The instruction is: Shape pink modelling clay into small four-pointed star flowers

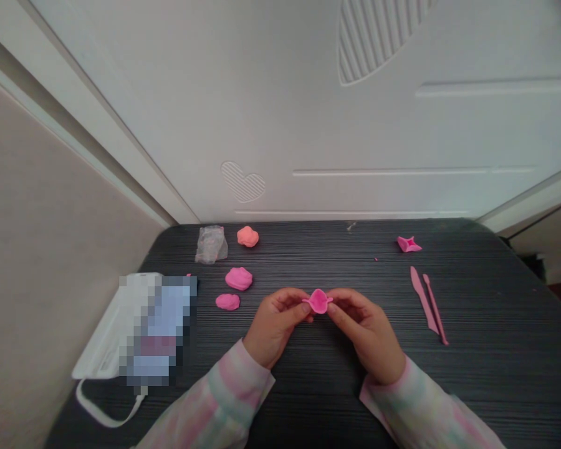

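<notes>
Between my two hands is a small cup-shaped piece of pink modelling clay (318, 302), hollow side facing me, with a thin point sticking out at each side. The fingers of my left hand (280, 324) pinch its left point. On the other side, my right hand (369, 333) pinches the right point between thumb and fingers. Left of my left hand lie a larger pink clay lump (239, 279) and a smaller pink clay lump (227, 302). A folded pink clay shape (408, 244) rests at the back right.
An orange clay lump (247, 237) and a crumpled clear plastic wrapper (211, 244) lie at the back left. A pink plastic knife (423, 298) and a thin pink stick tool (436, 310) are on the right. A blurred-out device (161, 327) leans on a white case (107, 333).
</notes>
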A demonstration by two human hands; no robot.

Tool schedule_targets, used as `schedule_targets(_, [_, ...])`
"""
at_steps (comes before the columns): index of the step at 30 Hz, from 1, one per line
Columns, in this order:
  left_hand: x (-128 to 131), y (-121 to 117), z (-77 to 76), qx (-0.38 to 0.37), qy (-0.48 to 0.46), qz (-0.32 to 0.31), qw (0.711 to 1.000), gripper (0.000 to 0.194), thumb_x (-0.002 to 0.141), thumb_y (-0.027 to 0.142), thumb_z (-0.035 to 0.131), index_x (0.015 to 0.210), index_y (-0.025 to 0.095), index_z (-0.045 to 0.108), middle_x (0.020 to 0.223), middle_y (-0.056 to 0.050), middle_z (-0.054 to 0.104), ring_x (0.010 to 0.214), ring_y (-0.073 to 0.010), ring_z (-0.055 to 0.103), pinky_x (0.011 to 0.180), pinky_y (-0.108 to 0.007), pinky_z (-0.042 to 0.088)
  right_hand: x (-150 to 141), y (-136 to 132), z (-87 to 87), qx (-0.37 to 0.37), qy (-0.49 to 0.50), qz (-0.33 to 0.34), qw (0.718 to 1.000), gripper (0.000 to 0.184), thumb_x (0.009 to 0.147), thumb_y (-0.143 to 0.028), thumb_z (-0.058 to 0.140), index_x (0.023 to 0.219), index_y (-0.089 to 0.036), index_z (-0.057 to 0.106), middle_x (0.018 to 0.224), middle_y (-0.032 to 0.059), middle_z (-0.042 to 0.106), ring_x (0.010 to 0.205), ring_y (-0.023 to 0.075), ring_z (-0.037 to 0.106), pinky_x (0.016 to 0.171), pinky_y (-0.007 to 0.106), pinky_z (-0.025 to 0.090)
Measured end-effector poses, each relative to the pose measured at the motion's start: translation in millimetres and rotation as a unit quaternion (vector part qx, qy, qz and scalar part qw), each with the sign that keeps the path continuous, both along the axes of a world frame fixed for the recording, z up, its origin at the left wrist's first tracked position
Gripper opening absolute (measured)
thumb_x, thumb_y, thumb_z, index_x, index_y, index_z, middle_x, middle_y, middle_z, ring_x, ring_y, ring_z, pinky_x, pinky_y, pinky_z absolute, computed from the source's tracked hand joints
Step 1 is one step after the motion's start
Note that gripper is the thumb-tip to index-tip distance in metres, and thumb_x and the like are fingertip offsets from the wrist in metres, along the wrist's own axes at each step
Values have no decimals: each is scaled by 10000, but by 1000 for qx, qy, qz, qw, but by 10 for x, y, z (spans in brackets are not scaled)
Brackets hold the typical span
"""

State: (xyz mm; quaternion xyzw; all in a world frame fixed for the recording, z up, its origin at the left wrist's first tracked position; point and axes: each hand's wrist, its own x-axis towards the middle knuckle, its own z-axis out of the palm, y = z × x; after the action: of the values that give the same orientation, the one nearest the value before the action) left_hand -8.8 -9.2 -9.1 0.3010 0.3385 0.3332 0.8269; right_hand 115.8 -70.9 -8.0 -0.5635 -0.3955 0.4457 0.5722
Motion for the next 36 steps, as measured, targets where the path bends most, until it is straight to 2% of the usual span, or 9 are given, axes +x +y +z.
schedule_targets(11, [-15,4,4,21,6,-16,1000,127,548,167,721,641,135,642,611,4,629,539,-72,525,561,-206,413,6,5,18,-20,-34,1,999,63,729,-278,572,735,-218,591,698,-26,629,673,88,572,638,186,460])
schedule_targets(17, [-33,16,-13,41,25,-8,999,122,560,165,713,650,133,637,630,-1,640,553,-77,535,585,-210,417,5,-14,3,7,-56,-24,998,123,713,-268,587,824,-215,582,769,-3,647,723,113,596,676,225,479])
schedule_targets(22, [-36,21,-10,56,34,-7,998,120,567,151,705,666,136,640,631,4,629,557,-80,529,582,-213,423,20,-21,-6,6,-124,-12,992,87,737,-280,560,786,-213,585,725,-3,627,695,118,579,662,238,475])
schedule_targets(26, [-47,23,-18,73,33,-6,997,145,577,161,700,711,150,645,673,0,637,578,-87,536,577,-211,426,18,-26,-23,23,-131,-18,991,80,754,-277,541,800,-215,563,728,-3,611,685,113,566,649,235,469])
schedule_targets(36, [-98,84,-47,110,83,-34,990,73,606,183,679,665,147,657,614,14,614,585,-85,524,613,-213,409,33,-55,-28,23,-165,-6,986,88,748,-278,546,794,-220,593,756,4,623,721,129,570,671,252,458])
